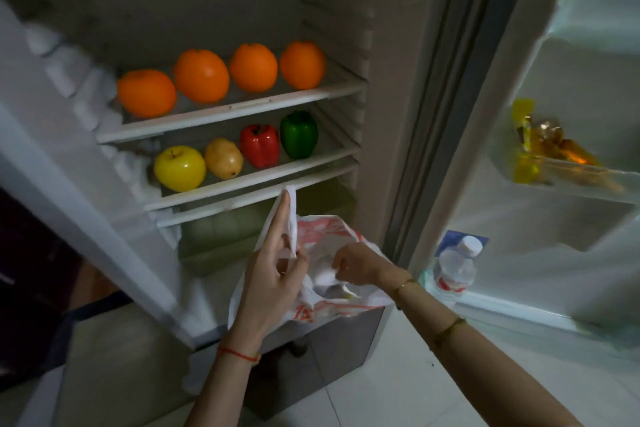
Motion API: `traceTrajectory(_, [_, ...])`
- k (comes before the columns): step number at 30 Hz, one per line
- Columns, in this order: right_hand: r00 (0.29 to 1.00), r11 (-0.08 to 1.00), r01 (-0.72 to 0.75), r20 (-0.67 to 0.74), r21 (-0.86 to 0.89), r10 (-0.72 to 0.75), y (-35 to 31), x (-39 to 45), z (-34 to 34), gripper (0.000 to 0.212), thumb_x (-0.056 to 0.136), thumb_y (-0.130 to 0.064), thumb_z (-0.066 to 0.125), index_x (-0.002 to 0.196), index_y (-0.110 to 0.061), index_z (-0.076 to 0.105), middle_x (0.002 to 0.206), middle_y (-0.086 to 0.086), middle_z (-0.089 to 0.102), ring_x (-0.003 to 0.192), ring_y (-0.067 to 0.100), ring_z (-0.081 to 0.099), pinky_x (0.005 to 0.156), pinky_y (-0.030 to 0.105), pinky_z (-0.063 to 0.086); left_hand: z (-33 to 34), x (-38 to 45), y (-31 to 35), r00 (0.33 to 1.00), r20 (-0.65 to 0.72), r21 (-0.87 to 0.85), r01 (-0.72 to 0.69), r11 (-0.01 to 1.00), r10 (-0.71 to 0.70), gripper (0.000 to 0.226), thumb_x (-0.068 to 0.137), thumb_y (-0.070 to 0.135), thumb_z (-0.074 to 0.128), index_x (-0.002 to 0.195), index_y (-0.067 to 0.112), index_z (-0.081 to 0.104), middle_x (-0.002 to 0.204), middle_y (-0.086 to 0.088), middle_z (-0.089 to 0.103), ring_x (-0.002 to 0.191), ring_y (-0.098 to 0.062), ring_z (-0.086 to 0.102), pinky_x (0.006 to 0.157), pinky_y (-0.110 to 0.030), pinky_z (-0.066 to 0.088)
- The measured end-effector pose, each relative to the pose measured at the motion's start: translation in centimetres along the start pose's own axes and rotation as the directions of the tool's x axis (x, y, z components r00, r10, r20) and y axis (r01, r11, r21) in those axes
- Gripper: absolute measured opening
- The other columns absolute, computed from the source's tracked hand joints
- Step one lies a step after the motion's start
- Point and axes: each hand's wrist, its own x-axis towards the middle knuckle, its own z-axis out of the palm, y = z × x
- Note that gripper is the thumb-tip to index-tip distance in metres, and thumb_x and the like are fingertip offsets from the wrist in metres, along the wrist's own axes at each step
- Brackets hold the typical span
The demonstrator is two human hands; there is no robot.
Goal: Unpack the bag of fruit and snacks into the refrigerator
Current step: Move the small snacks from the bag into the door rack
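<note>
A white and red plastic bag [322, 291] gapes open at 6 o'clock before the open refrigerator [194, 10]. Four oranges [201, 74] line its upper shelf; an apple [180, 168], pear [223, 158] and two peppers [259, 146] sit below.

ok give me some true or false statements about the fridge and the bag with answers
1. Four oranges sit on the top shelf. True.
2. Both peppers are red. False: one red pepper, one green pepper.
3. The left hand holds up the plastic bag by its handle. True.
4. The right hand rests on the door shelf. False: it reaches into the bag.
5. A water bottle stands in the door. True.
</note>
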Motion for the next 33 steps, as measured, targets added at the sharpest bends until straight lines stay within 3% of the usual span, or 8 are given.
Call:
traceTrajectory(3, [0.991, 0.999, -0.024, 0.131, -0.035, 0.028, 1.0, 2.4, 3.8, 0.034, 0.089, -0.034, 0.066, 0.114, -0.010, 0.066, 0.121, 0.007, 0.064, 0.107, 0.022, 0.060, 0.093, 0.026, 0.045, -0.9, -1.3, -0.9, 0.999, 0.007, 0.012, 0.033, 0.999, -0.033, 0.081, 0.092, 0.012, 0.056, 0.153, 0.048, 0.018, 0.132, 0.004, 0.060, 0.084, -0.045, 0.063, 0.064, -0.059, 0.055])
traceTrajectory(5, [0.984, 0.998, -0.041, 0.172, -0.055, 0.050, 1.2, 3.5, 5.4, 0.038, 0.094, -0.037, 0.058, 0.112, -0.005, 0.066, 0.113, 0.011, 0.066, 0.096, 0.023, 0.060, 0.092, 0.029, 0.046, -1.3, -2.2, -1.4, 0.997, 0.011, -0.008, 0.074, 0.997, -0.074, 0.082, 0.089, 0.008, 0.055, 0.152, 0.049, 0.020, 0.113, -0.015, 0.065, 0.064, -0.045, 0.053, 0.051, -0.056, 0.049])
traceTrajectory(8, [0.981, 0.998, -0.048, 0.184, -0.051, 0.057, 1.4, 4.3, 7.5, 0.041, 0.096, -0.043, 0.054, 0.112, -0.006, 0.065, 0.105, 0.009, 0.065, 0.092, 0.021, 0.060, 0.093, 0.031, 0.049, -1.5, -3.4, -1.9, 0.996, 0.043, -0.043, 0.083, 0.996, -0.081, 0.083, 0.089, 0.007, 0.056, 0.153, 0.046, 0.020, 0.081, 0.003, 0.063, 0.056, -0.043, 0.047, 0.046, -0.054, 0.044])
traceTrajectory(14, [0.981, 0.995, -0.045, 0.183, -0.086, 0.060, 3.2, 6.0, 10.9, 0.033, 0.089, -0.024, 0.061, 0.121, -0.014, 0.061, 0.119, 0.010, 0.062, 0.110, 0.029, 0.059, 0.097, 0.040, 0.049, -1.7, -4.5, -1.8, 0.994, 0.023, -0.072, 0.112, 0.991, -0.110, 0.086, 0.090, 0.000, 0.060, 0.153, 0.046, 0.022, 0.083, 0.008, 0.064, 0.051, -0.016, 0.047, 0.049, -0.029, 0.041])
traceTrajectory(16, [0.979, 0.993, -0.033, 0.195, -0.116, 0.055, 4.4, 7.5, 12.9, 0.040, 0.088, -0.034, 0.064, 0.125, -0.021, 0.057, 0.124, 0.005, 0.060, 0.114, 0.026, 0.058, 0.099, 0.039, 0.048, -1.7, -4.7, -1.6, 0.993, 0.026, -0.089, 0.117, 0.989, -0.115, 0.088, 0.091, -0.006, 0.058, 0.152, 0.046, 0.023, 0.079, 0.008, 0.064, 0.050, -0.014, 0.042, 0.049, -0.026, 0.038])
traceTrajectory(20, [0.983, 0.996, -0.084, 0.168, 0.041, 0.076, 2.3, 6.1, 12.3, 0.035, 0.096, -0.033, 0.049, 0.127, -0.018, 0.058, 0.124, 0.004, 0.060, 0.116, 0.022, 0.055, 0.089, 0.012, 0.041, -1.9, -4.8, -1.5, 0.990, 0.009, -0.107, 0.143, 0.984, -0.142, 0.091, 0.090, -0.008, 0.057, 0.150, 0.051, 0.023, 0.082, 0.007, 0.064, 0.049, -0.031, 0.042, 0.043, -0.035, 0.039])
traceTrajectory(27, [0.985, 0.994, 0.012, 0.171, -0.107, 0.006, 2.0, 7.2, 12.6, 0.034, 0.099, -0.022, 0.043, 0.124, -0.008, 0.061, 0.127, 0.012, 0.060, 0.119, 0.031, 0.055, 0.102, 0.040, 0.044, -2.1, -4.6, -1.4, 0.984, -0.008, -0.116, 0.173, 0.978, -0.175, 0.090, 0.091, -0.008, 0.056, 0.149, 0.053, 0.024, 0.078, -0.003, 0.059, 0.052, -0.033, 0.039, 0.045, -0.036, 0.038])
traceTrajectory(33, [0.938, 0.937, 0.258, 0.292, -0.235, -0.185, 0.3, 8.6, 10.5, 0.043, 0.079, -0.056, 0.066, 0.107, -0.024, 0.060, 0.106, -0.003, 0.058, 0.099, 0.018, 0.057, 0.088, 0.028, 0.044, -2.4, -4.6, -1.7, 0.985, -0.041, -0.144, 0.162, 0.976, -0.169, 0.089, 0.091, -0.006, 0.056, 0.149, 0.053, 0.023, 0.081, 0.000, 0.059, 0.052, -0.031, 0.040, 0.047, -0.036, 0.038])
